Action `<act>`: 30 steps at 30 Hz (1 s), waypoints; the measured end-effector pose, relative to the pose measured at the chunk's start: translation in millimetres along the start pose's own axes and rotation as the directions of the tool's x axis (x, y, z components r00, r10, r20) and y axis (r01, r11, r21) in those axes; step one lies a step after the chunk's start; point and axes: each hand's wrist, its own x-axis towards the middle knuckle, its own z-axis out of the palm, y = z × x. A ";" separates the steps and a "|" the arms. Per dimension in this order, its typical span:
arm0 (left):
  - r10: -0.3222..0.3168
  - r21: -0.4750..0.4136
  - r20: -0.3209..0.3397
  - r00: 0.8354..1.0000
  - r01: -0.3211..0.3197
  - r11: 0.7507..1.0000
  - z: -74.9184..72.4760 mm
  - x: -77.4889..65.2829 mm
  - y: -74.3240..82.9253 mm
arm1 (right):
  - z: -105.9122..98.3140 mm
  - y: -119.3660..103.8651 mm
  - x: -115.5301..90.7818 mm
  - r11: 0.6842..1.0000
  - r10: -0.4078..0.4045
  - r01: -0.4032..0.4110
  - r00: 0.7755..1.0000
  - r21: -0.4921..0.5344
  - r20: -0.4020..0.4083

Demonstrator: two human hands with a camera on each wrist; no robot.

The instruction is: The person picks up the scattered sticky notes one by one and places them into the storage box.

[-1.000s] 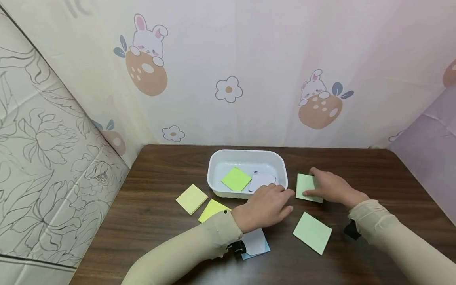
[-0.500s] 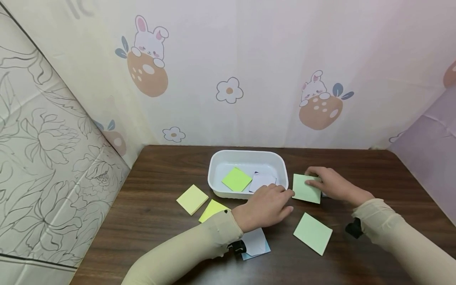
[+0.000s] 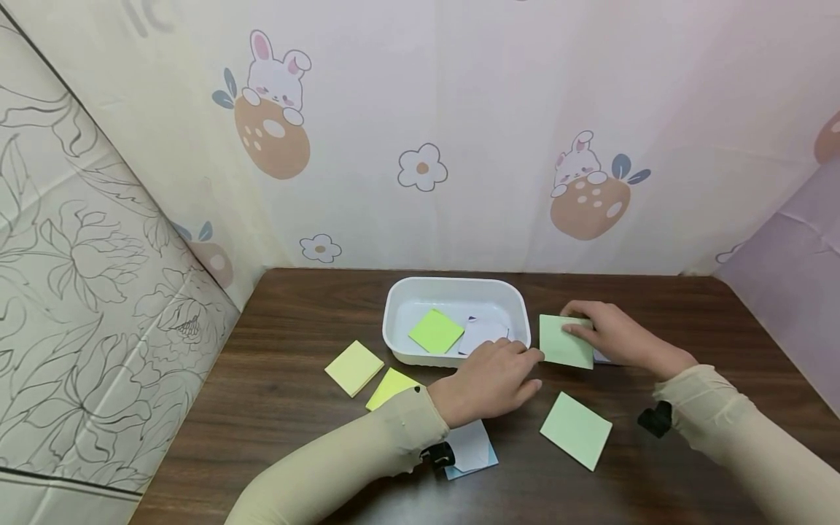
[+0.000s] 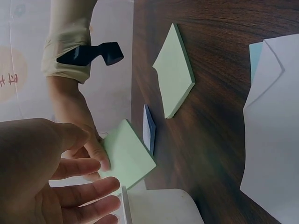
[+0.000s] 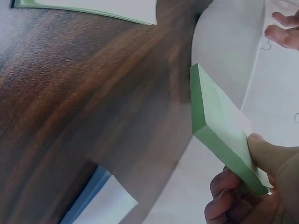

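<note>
Just to the right of the white tray, a pale green notepad hangs in the person's right hand, pinched at the end away from the tray, thumb on its upper face and fingers behind. A second ago that pad seemed to lie on the table; since then it has shifted slightly trayward and apparently risen, and a blue-edged pad now peeps out on its far side from the tray. For the work in hand, I read this as the pad being picked up but not yet inside the tray, where a lime pad and a white pad lie. Over the tray's near right corner, the left hand has barely moved, its fingers loose around nothing; whether they touch the rim I can't tell. Being nearly square, the lifted pad shows no clear long axis; one edge faces the tray, its broad face upward and somewhat tilted.
</note>
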 end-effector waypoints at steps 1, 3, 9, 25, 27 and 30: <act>-0.001 -0.001 0.001 1.000 0.001 1.000 0.0 0.1 0.0 | -1.2 -0.6 -0.5 1.000 0.000 0.000 1.000 0.000 -0.003; -0.003 -0.001 0.001 1.000 0.003 1.000 -0.1 0.1 0.1 | -3.9 -2.4 -1.5 1.000 -0.005 0.005 1.000 -0.001 -0.012; -0.001 0.002 -0.002 1.000 0.001 1.000 -0.8 -0.1 0.4 | -10.4 -7.7 -3.7 1.000 -0.013 0.013 0.999 -0.006 -0.031; -0.006 -0.001 0.004 1.000 0.006 1.000 -2.0 -0.9 1.0 | -17.9 -12.5 -6.5 1.000 -0.013 0.012 0.999 -0.003 -0.039; -0.004 -0.001 0.000 1.000 0.004 1.000 -2.1 -0.9 1.2 | -18.3 -13.8 -6.9 1.000 -0.015 0.015 0.999 -0.002 -0.040; -0.003 -0.001 -0.002 1.000 0.003 1.000 -2.2 -0.7 1.4 | -19.2 -15.7 -7.4 1.000 -0.018 0.018 0.999 0.000 -0.043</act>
